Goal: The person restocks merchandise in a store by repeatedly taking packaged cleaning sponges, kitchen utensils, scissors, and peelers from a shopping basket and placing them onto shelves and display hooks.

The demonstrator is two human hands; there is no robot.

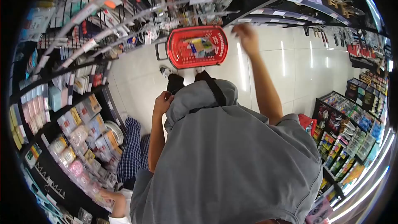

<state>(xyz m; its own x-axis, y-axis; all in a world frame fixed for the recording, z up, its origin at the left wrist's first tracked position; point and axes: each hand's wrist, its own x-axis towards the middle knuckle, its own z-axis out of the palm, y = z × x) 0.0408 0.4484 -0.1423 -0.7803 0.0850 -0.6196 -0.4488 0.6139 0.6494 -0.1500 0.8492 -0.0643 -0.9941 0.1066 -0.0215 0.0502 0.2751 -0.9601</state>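
Observation:
My left hand is beside the grey bag at my waist, its fingers curled near the bag's edge; what they hold, if anything, is too small to name. Stretched forward to the right of the red basket is my right hand, smeared by motion, its fingers unclear. The red shopping basket is in front of my feet, with a few packaged items inside. A grey bag with a black strap rests against my front.
Shelves with packaged goods stand on the left, and a hanging-goods rack is ahead. Another person's hand is at the lower left shelf, near a checkered garment. Display shelves stand at the right.

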